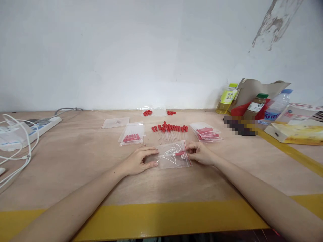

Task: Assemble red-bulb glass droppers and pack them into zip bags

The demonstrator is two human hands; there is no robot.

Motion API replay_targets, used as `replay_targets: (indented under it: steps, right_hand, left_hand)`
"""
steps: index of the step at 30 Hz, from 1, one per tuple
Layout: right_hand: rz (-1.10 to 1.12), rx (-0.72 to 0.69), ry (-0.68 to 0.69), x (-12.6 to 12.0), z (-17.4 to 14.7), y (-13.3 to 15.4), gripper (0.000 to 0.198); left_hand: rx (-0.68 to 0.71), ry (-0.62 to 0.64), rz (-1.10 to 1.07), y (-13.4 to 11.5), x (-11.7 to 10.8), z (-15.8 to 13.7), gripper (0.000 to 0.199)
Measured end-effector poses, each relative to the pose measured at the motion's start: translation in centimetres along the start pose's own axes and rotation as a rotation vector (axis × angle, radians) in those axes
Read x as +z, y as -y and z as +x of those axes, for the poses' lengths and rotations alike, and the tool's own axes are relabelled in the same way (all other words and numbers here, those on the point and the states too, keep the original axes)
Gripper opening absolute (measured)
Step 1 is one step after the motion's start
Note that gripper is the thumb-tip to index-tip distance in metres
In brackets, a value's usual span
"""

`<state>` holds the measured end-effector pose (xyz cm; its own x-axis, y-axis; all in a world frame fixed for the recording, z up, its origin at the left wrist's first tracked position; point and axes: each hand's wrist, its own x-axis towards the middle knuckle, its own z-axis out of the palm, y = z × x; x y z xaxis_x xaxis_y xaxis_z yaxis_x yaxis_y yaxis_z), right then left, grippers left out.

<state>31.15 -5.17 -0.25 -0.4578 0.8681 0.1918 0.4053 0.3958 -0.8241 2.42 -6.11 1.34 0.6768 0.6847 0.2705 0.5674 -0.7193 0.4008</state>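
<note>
A clear zip bag with a red strip at its mouth lies across the table in front of me. Inside is a dropper with a red bulb, its thin stem pointing left. My left hand holds the bag's closed left end, thumb and fingers at its two edges. At the mouth on the right, my right hand pinches the bulb end of the dropper; its fingertips partly hide the grip. Just beyond the bag, several loose droppers lie in a row, red bulbs pointing away from me.
Filled bags lie left and right of the row. Behind are a flat bag and loose red bulbs. A power strip with white cables is far left; bottles and a yellow pack stand right.
</note>
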Motion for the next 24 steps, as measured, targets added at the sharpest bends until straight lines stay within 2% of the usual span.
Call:
replay_targets:
  steps: [7, 13, 15, 18, 21, 24]
  right_hand:
    - [0.082, -0.112, 0.22, 0.3, 0.1, 1.0, 0.039]
    - [0.109, 0.008, 0.243, -1.3, -0.1, 0.0, 0.026]
    - [0.128, 0.059, 0.181, -1.7, -0.1, -0.3, 0.019]
    - [0.105, 0.176, -0.024, -2.0, 0.3, -0.4, 0.014]
    - [-0.145, 0.2, -0.278, -2.0, 1.3, -0.2, 0.014]
    - [-0.48, 0.167, -0.366, -2.1, 3.0, 0.1, 0.019]
  left_hand:
    - [0.013, 0.012, 0.002, 0.2, 0.1, 0.0, 0.036]
    - [0.005, 0.032, 0.0, 0.4, 0.0, -0.1, 0.036]
    - [0.006, 0.035, 0.016, 0.4, -0.1, -0.1, 0.035]
    - [0.0, 0.032, 0.03, 0.4, -0.1, 0.0, 0.031]
    - [0.012, 0.026, 0.038, 0.4, -0.1, -0.1, 0.031]
    - [0.032, 0.025, 0.04, 0.3, -0.1, -0.1, 0.033]
